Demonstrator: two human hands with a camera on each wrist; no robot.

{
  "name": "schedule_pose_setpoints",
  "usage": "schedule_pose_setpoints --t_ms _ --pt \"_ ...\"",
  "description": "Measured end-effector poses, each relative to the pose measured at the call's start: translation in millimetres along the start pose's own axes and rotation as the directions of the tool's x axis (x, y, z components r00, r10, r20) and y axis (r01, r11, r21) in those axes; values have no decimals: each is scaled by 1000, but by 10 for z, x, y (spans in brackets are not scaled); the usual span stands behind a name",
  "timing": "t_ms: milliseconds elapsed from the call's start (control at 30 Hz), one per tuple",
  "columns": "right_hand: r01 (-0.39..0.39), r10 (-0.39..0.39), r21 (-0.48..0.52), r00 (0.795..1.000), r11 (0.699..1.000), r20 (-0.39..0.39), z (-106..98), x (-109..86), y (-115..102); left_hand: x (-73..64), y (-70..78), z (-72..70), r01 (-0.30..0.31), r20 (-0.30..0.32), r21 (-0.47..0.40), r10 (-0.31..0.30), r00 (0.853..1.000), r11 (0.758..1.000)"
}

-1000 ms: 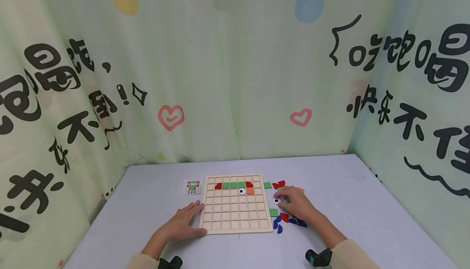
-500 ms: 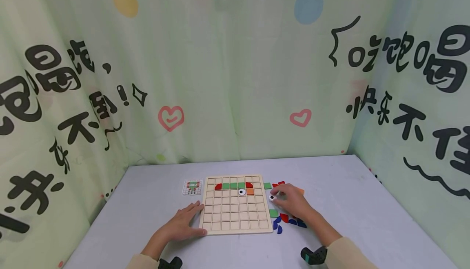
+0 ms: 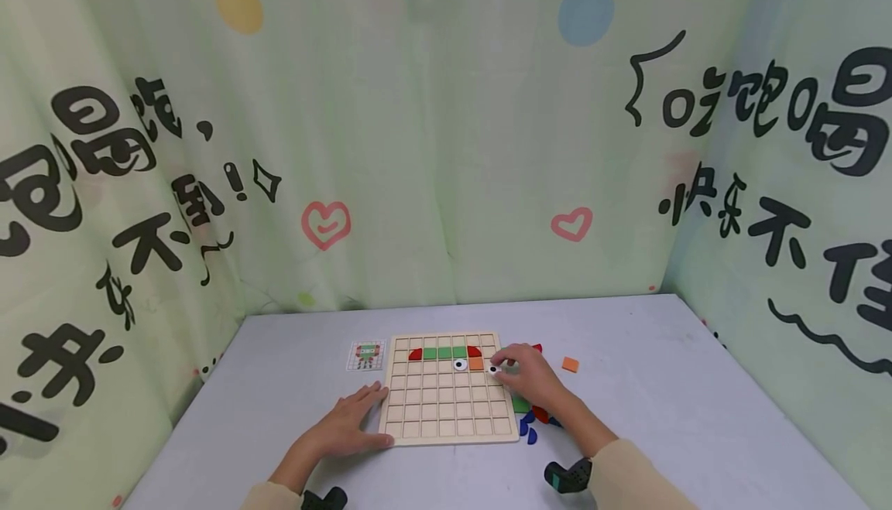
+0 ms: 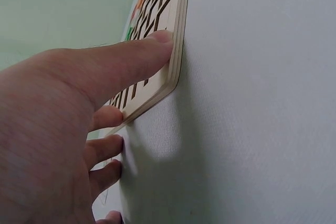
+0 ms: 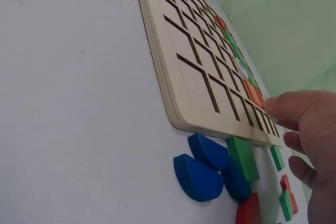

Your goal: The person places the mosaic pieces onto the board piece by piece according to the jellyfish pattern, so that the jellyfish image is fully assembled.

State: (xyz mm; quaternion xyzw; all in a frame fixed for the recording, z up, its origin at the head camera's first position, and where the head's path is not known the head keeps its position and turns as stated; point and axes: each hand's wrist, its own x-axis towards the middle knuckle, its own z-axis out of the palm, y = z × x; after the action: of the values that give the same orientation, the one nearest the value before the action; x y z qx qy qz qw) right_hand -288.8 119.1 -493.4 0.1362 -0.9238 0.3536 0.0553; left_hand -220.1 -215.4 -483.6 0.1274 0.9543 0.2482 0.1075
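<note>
A wooden grid board (image 3: pixel 446 421) lies on the table. Its upper rows bear green squares (image 3: pixel 444 353), two red curved pieces (image 3: pixel 415 354), an orange square (image 3: pixel 476 364) and a round white eye piece (image 3: pixel 460 364). My left hand (image 3: pixel 348 422) rests at the board's left edge, its thumb (image 4: pixel 152 51) on the near corner and its fingers extended. My right hand (image 3: pixel 535 378) pinches a second eye piece (image 3: pixel 494 369) between thumb and fingertips, over the board's right border. In the right wrist view the held piece is hidden behind the fingers.
A small printed picture card (image 3: pixel 365 355) lies left of the board. Blue half-round pieces (image 5: pixel 197 177), a green block (image 5: pixel 243 158) and a red piece (image 5: pixel 249 211) lie close to its right edge. An orange square (image 3: pixel 570 364) sits farther right. Curtains surround the table.
My right hand has moved left with the eye piece, from the loose pieces to the board's right border, uncovering the orange square on the table. My left hand stays put.
</note>
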Motion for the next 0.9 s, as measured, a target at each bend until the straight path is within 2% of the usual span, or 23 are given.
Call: schedule_pose_setpoints --t_ms 267,567,900 --pt "-3 3 16 1000 1000 -16 93 35 -68 60 -25 22 -35 4 11 35 999 999" --pt "18 -17 17 1000 1000 -17 200 106 -180 33 -7 5 -11 1 13 11 1000 1000" --pt "85 -85 31 996 996 -3 305 176 -253 5 -14 2 4 0 -2 -4 1000 1000"
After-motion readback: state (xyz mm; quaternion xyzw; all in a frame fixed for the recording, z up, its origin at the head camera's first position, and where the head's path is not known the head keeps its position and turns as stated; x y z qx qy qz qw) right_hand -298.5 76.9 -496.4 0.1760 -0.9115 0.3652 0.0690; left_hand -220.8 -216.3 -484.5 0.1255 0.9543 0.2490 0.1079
